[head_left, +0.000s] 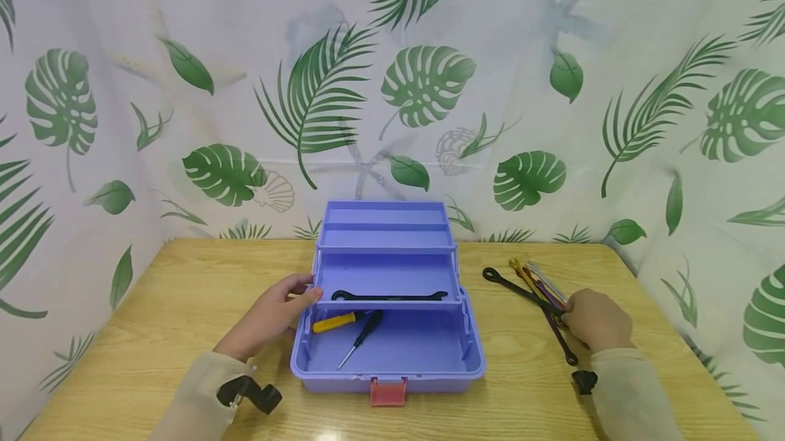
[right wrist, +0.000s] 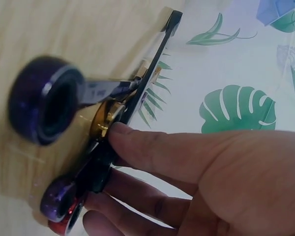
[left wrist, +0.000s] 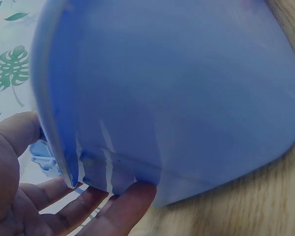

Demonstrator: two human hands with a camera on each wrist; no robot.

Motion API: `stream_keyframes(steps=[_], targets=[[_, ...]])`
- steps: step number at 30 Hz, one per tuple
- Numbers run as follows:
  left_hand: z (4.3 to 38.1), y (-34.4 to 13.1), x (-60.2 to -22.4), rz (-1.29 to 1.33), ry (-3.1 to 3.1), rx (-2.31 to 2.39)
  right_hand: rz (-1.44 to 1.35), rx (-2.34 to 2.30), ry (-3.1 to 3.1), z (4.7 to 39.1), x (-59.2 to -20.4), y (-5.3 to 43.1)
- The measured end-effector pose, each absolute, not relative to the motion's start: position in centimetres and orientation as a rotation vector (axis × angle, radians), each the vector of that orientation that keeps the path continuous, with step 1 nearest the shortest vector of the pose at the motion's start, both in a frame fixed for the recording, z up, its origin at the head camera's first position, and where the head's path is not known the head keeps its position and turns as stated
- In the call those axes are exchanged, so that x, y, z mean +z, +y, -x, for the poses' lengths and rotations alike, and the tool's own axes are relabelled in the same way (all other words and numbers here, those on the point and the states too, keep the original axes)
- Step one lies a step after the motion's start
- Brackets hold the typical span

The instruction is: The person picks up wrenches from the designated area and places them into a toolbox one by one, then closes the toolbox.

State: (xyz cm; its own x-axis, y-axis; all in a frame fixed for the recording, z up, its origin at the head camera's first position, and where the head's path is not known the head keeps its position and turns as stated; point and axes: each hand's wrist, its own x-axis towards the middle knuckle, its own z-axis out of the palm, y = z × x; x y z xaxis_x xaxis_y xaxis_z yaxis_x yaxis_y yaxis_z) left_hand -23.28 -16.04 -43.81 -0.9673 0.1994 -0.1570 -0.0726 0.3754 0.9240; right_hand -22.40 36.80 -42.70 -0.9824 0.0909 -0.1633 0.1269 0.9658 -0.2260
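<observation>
A periwinkle toolbox (head_left: 423, 356) stands with its stepped trays raised. My left hand (head_left: 270, 315) grips its left side, thumb over the edge and fingers curled against the outer wall. Over on the right, my right hand (head_left: 597, 322) pinches one end of a black wrench (head_left: 521, 289) between thumb and fingers. Beneath that wrench lies a pile of coloured wrenches (right wrist: 59, 199), among them gold, purple and red ones. Another black wrench (head_left: 392, 296) lies along the lower tray. In the bottom compartment are a yellow-handled screwdriver (head_left: 334, 322) and a black-handled screwdriver (head_left: 370, 325).
A pink latch (head_left: 388, 392) hangs down at the toolbox's front. The wood-grain table (head_left: 521, 386) meets a leaf-patterned cloth (head_left: 466, 175) behind and at both sides. Black wrist mounts (head_left: 251, 393) are strapped over pale sleeves.
</observation>
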Motion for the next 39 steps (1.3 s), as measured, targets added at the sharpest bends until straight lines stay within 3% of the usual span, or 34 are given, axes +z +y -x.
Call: stream_keyframes(steps=[39], targets=[[22.61,-15.82,-43.20,-0.143,2.421,1.613,-0.146,-0.501,2.962,22.25,-42.58,36.42]])
